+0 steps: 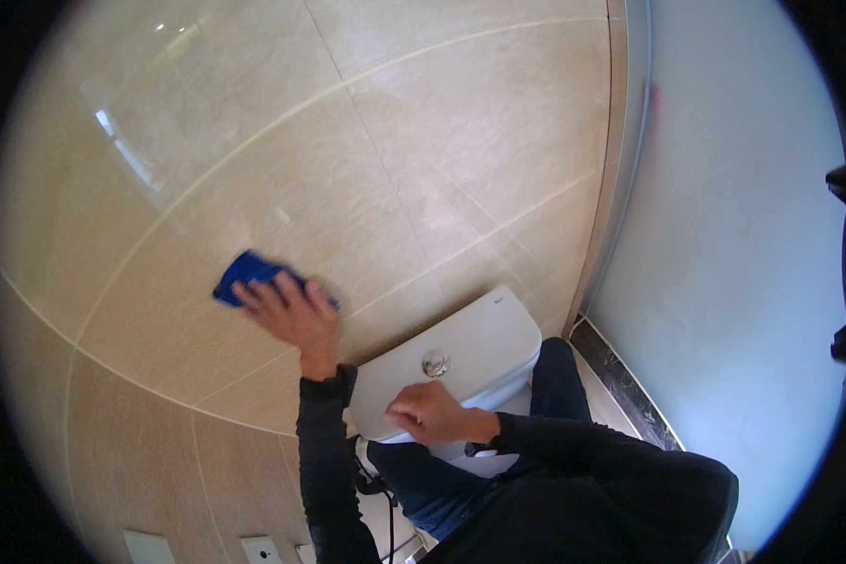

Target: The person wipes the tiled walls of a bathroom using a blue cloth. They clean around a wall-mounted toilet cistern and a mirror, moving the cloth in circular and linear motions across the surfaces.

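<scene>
My left hand (pixel 292 314) lies spread over a folded blue cloth (pixel 249 271) and presses it flat against the beige tiled wall (pixel 282 176), to the left of the toilet cistern. The cloth's upper left part shows past my fingers. Over the front edge of the white ceramic cistern lid (pixel 395 384), my right hand (pixel 426 412) is held with its fingers curled, and nothing can be made out in it. A round chrome flush button (pixel 436 363) sits in the lid just above that hand.
A frosted glass panel (pixel 733 211) stands at the right, with a dark stone sill (pixel 627 381) at its foot. Wall plates (pixel 261 550) are at the lower left. A black cable (pixel 392 525) hangs beside the cistern. My knees are either side of the toilet.
</scene>
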Motion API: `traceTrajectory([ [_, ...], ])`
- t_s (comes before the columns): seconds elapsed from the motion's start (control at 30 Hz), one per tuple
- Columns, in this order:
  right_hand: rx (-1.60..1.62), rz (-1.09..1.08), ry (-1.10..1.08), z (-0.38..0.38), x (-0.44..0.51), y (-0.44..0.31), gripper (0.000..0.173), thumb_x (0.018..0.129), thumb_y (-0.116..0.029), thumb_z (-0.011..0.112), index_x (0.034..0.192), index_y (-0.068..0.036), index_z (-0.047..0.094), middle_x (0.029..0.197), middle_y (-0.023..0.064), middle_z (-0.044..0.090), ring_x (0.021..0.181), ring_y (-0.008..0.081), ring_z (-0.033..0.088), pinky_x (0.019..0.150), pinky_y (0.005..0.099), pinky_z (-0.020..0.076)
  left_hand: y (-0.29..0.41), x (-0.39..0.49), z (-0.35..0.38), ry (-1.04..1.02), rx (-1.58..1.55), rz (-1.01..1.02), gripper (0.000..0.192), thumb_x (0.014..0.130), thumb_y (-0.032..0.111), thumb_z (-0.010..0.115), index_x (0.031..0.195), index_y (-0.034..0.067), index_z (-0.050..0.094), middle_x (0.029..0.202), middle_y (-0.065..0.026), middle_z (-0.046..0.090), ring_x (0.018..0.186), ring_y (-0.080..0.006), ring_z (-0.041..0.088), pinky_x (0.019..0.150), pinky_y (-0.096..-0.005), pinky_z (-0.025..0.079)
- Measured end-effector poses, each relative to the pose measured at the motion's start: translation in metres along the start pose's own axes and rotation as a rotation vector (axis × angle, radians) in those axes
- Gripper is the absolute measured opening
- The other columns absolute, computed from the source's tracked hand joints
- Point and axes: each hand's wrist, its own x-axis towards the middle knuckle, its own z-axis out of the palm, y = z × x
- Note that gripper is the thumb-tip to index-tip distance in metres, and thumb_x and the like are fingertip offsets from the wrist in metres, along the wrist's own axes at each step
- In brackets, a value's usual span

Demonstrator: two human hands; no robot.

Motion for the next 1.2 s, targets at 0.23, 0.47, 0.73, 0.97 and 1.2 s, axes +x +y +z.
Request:
traceTrajectory([
  [0.23, -0.153, 0.044, 0.421, -0.099, 0.056, -0.018, 0.007, 0.087, -0.004, 0.07, 0.082, 0.001, 0.068, 0.065, 0.0099, 0.061, 0.051, 0.0165, 0.055, 0.049, 0.0288, 0.0421, 0.116, 0.085, 0.028, -0.215, -0.2, 0.006, 0.042, 0.09, 0.038, 0.065, 0.125, 0.015, 0.062, 0.154, -0.0167, 0.045, 0.144, -0.0416, 0.036, 0.114, -0.0643, 0.021],
  [0.47, -0.217, -0.219, 0.731, -0.174, 0.116, -0.023, 0.014, 0.095, 0.003, 0.057, 0.108, 0.005, 0.064, 0.101, 0.0164, 0.066, 0.089, 0.0207, 0.064, 0.077, 0.0294, 0.051, 0.181, 0.148, 0.03, -0.287, -0.594, 0.078, 0.052, 0.087, 0.016, 0.062, 0.138, 0.006, 0.053, 0.159, -0.0241, 0.032, 0.147, -0.0454, 0.028, 0.116, -0.0636, 0.019],
  [0.73, -0.157, -0.449, 0.682, -0.187, 0.189, 0.027, 0.037, 0.099, 0.0, 0.046, 0.135, 0.004, 0.054, 0.138, 0.022, 0.056, 0.13, 0.0343, 0.054, 0.109, 0.0408, 0.0418, 0.164, 0.161, 0.012, -0.41, -0.794, 0.028, 0.048, 0.093, 0.004, 0.055, 0.14, -0.003, 0.048, 0.155, -0.0242, 0.039, 0.146, -0.0409, 0.033, 0.12, -0.0512, 0.025],
  [0.97, -0.733, -0.565, 0.624, -0.191, 0.198, 0.05, 0.046, 0.086, 0.01, 0.054, 0.132, 0.007, 0.056, 0.148, 0.0245, 0.046, 0.136, 0.0422, 0.047, 0.115, 0.0486, 0.0355, 0.129, 0.135, -0.004, -0.05, -0.928, 0.03, 0.04, 0.082, -0.009, 0.055, 0.121, -0.002, 0.058, 0.136, -0.0242, 0.059, 0.125, -0.0437, 0.057, 0.105, -0.0473, 0.046],
  [1.2, -0.874, -0.555, 0.555, -0.165, 0.205, 0.044, 0.05, 0.086, -0.006, 0.06, 0.135, 0.002, 0.052, 0.154, 0.0217, 0.04, 0.137, 0.0404, 0.043, 0.116, 0.0635, 0.0232, 0.118, 0.099, 0.005, 0.165, -0.821, -0.001, 0.029, 0.081, -0.01, 0.053, 0.109, -0.003, 0.061, 0.122, -0.0202, 0.068, 0.107, -0.0415, 0.062, 0.096, -0.0469, 0.048],
])
